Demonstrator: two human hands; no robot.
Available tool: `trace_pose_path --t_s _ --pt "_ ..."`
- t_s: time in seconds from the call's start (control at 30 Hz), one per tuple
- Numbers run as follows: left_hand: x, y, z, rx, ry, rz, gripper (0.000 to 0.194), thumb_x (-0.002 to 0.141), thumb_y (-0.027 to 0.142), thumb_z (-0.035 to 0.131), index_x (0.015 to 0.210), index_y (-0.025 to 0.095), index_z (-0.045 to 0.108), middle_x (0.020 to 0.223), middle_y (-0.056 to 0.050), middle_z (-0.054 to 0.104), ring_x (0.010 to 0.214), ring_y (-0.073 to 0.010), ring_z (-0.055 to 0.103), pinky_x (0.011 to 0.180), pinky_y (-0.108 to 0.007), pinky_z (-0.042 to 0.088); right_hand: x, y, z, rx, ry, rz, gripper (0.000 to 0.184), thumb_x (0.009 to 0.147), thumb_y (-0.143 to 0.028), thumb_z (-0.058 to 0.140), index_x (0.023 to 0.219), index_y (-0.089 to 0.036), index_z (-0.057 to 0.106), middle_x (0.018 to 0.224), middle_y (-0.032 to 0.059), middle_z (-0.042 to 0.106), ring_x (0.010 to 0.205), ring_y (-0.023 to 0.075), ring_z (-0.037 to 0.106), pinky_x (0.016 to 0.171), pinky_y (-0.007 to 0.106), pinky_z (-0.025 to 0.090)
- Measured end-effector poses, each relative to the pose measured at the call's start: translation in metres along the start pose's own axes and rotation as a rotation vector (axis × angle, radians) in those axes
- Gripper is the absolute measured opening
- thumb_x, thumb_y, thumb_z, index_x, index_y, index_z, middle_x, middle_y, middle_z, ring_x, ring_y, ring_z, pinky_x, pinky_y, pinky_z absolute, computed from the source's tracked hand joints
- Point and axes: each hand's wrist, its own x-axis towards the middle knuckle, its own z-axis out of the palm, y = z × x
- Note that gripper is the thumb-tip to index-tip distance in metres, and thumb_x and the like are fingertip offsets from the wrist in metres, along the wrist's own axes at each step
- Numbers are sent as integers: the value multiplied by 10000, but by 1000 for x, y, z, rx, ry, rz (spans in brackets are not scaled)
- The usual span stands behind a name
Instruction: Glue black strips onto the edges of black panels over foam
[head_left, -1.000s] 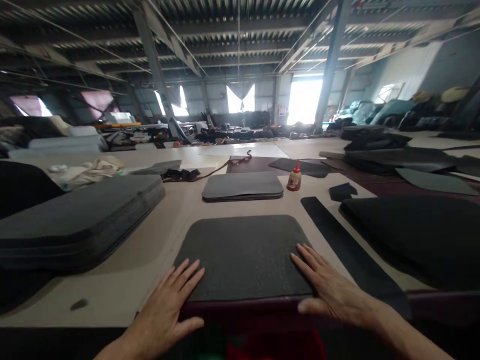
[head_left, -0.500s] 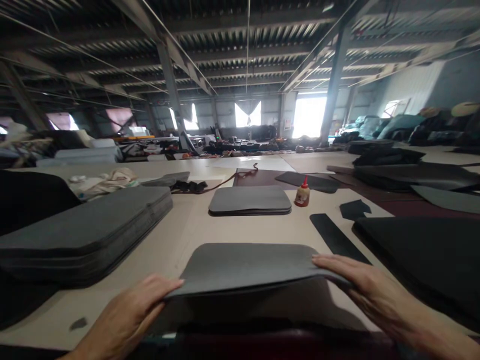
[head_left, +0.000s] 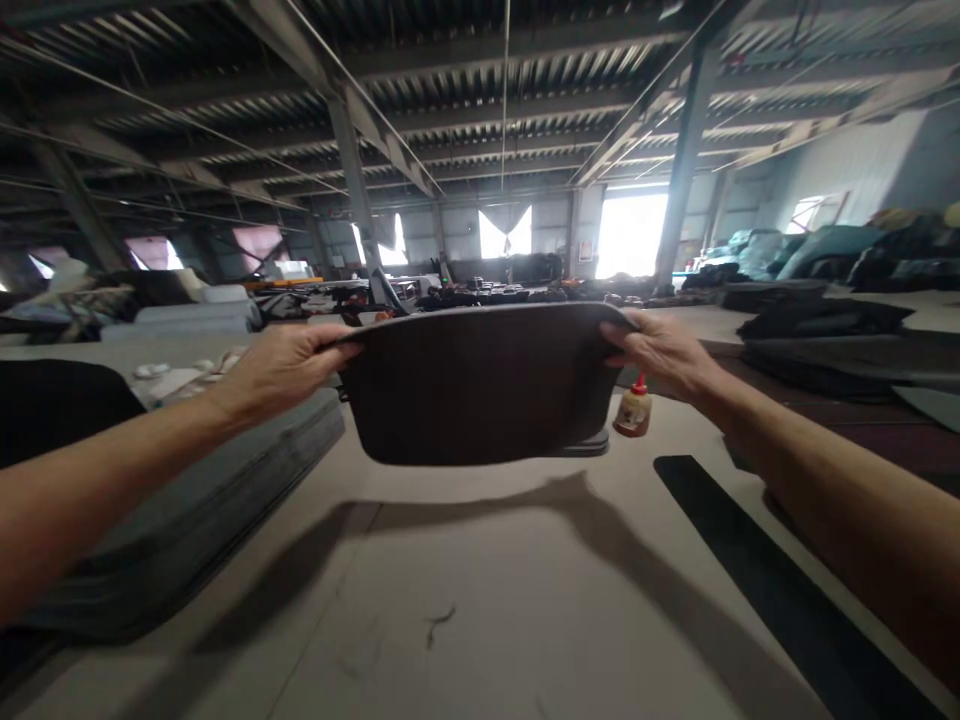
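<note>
A dark rounded-corner sheet [head_left: 480, 390] is raised off the table, its dark underside facing me. My left hand [head_left: 307, 355] pinches its upper left corner, thumb on the near face. At the upper right corner my right hand [head_left: 649, 345] grips it the same way. Behind the sheet, a small stack of similar sheets [head_left: 589, 446] is mostly hidden, with only its right end showing. A glue bottle [head_left: 634, 412] with a red tip stands on the table beside that stack, below my right hand.
A thick stack of grey sheets [head_left: 217, 520] lies at the left, partly under my left forearm. On the pale table [head_left: 450, 570], a long dark strip [head_left: 772, 570] runs along the right. Dark folded material [head_left: 825, 320] is piled at the far right.
Both hands have lifted the sheet and carried it forward, away from me. It has tipped from nearly flat, grey side up, to upright with its dark side towards me.
</note>
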Motion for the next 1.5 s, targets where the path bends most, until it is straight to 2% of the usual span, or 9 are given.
trace_pose_path --t_s 0.13,0.23,0.37,0.43,0.57,1.07,1.23,1.4,1.5 --pt "44 -11 24 85 244 205 429 978 436 430 1217 175 672 1108 16 711 1012 -163 647 1015 -345 488 37 20 2 -265 343 -367 346 995 -408 504 1197 -195 686 1099 69 710 1010 257 668 927 447 574" --pt "56 -36 78 55 194 210 415 999 335 381 1316 192 607 1375 3 611 1283 -161 547 1151 -343 399 43 62 10 -492 399 -552 353 977 -225 492 1296 -202 642 1371 88 614 1287 256 549 1128 443 434" --pt "39 -65 181 65 -46 122 425 921 182 398 1242 188 677 1348 -62 647 1305 -224 563 1157 -406 422 21 137 42 -805 73 -266 477 930 -64 425 1359 -169 605 1479 115 525 1408 252 431 1176 421 374" --pt "21 -72 227 64 -130 92 437 885 150 399 1190 165 712 1287 -94 681 1255 -257 608 1096 -421 488 2 169 62 -874 -124 -112 488 928 -43 398 1335 -187 625 1445 104 561 1355 245 496 1107 371 446" --pt "-10 -82 277 47 -235 65 471 888 135 358 1184 183 721 1280 -79 684 1233 -229 625 1090 -374 493 -26 206 89 -897 -256 -18 475 876 -12 440 1233 -220 674 1340 86 642 1184 237 629 936 305 531" --pt "-21 -91 286 106 -352 33 608 838 40 314 1386 120 566 1483 -98 525 1389 -200 475 1203 -348 348 -41 203 89 -941 -409 -51 569 873 21 416 1430 -72 489 1491 202 478 1373 263 461 1138 364 383" --pt "-31 -73 267 158 -434 14 608 823 95 374 1412 91 526 1495 -149 501 1400 -263 456 1196 -418 354 -53 186 80 -964 -425 -61 613 829 -2 476 1438 -71 485 1524 215 429 1418 337 387 1157 481 358" --pt "-97 -54 221 174 -508 132 575 879 307 457 1448 243 506 1560 -96 427 1462 -364 336 1156 -654 320 -111 151 36 -928 -390 -70 608 794 -18 489 1397 -73 533 1496 185 471 1401 281 401 1189 431 329" --pt "-162 -59 199 72 -493 296 528 897 395 514 1425 387 525 1546 -19 454 1452 -346 366 1138 -579 406 -164 127 -1 -810 -336 -23 498 830 -63 501 1314 -95 615 1426 160 552 1344 272 472 1159 414 383"
